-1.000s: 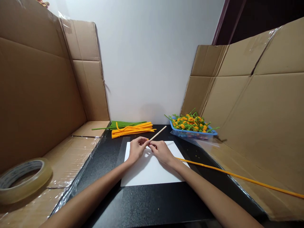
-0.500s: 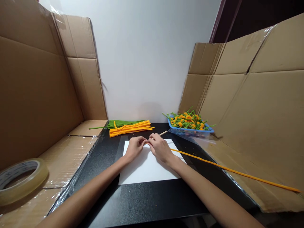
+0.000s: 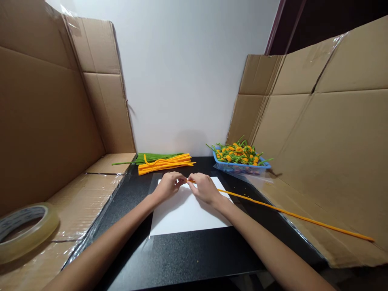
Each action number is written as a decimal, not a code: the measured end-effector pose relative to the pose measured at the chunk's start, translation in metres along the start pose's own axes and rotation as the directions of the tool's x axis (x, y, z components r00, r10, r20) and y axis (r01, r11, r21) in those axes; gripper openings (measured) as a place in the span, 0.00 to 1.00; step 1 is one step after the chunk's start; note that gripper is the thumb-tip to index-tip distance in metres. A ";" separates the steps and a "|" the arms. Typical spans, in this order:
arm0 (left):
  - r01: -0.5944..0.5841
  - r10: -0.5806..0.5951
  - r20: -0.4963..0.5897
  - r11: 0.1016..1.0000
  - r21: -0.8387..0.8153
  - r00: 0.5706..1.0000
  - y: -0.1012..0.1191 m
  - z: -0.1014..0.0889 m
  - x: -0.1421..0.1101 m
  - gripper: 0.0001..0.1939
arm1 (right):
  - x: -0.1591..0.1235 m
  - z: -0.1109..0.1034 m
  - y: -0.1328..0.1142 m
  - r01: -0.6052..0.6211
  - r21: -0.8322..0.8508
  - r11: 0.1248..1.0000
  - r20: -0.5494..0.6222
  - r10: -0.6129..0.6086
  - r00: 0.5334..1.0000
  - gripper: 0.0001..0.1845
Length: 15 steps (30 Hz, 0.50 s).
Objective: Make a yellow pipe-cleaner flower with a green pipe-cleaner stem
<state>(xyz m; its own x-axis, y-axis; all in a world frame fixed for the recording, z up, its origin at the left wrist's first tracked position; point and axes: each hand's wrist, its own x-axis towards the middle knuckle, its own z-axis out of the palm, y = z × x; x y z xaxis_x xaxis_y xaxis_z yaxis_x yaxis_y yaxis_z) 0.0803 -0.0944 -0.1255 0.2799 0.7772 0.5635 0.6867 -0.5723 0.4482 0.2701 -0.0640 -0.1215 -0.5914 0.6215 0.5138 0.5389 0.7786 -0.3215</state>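
A: Eyes on the middle of the frame: the orange strip (image 3: 273, 207) runs from the fingertips, out past the right hand (image 3: 204, 188), and away to the lower right!

B: And the grip?

A: Tight! Right thumb and fingers pinched on its near end; the left hand (image 3: 169, 186) pinches at the same spot, on the orange too as far as I can make out.

B: What's changed?

A: The pale stick! It poked out beyond the right hand half a second ago; now no length of it shows. Still in the fingers? Can't tell.

B: So I'd judge the work has narrowed to fingertip handling of the strip's near end.

A: Below them, white paper (image 3: 188, 220) on a black table (image 3: 182, 262).

B: Farther out, orange strips (image 3: 165, 164) and green stems (image 3: 160, 157) left of centre, a blue basket (image 3: 242, 167) to the right, a tape roll (image 3: 51, 226) lower left.
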 end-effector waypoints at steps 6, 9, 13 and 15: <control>-0.122 0.116 0.078 0.989 0.085 0.990 -0.001 -0.006 -0.002 0.08 | 0.002 -0.005 0.002 -0.073 0.229 0.971 0.055 0.062 0.997 0.02; -0.157 0.153 0.103 0.987 0.036 0.983 0.000 -0.009 -0.002 0.09 | 0.006 -0.008 0.007 -0.142 0.379 0.914 0.110 0.108 0.988 0.01; -0.125 0.130 0.049 0.988 -0.090 0.990 0.006 -0.011 0.001 0.08 | 0.011 -0.015 0.016 -0.250 0.564 0.787 0.270 0.110 0.957 0.13; -0.079 0.078 -0.015 0.984 -0.161 0.997 0.011 -0.009 0.002 0.09 | 0.013 -0.019 0.017 -0.284 0.626 0.726 0.319 0.094 0.943 0.19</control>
<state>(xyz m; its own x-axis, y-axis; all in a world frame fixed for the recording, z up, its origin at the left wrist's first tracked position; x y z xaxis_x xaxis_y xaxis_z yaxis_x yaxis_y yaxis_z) 0.0824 -0.1010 -0.1130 0.3224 0.7264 0.6070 0.5450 -0.6667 0.5083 0.2833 -0.0444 -0.1051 -0.6981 0.6872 0.2009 0.1837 0.4431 -0.8774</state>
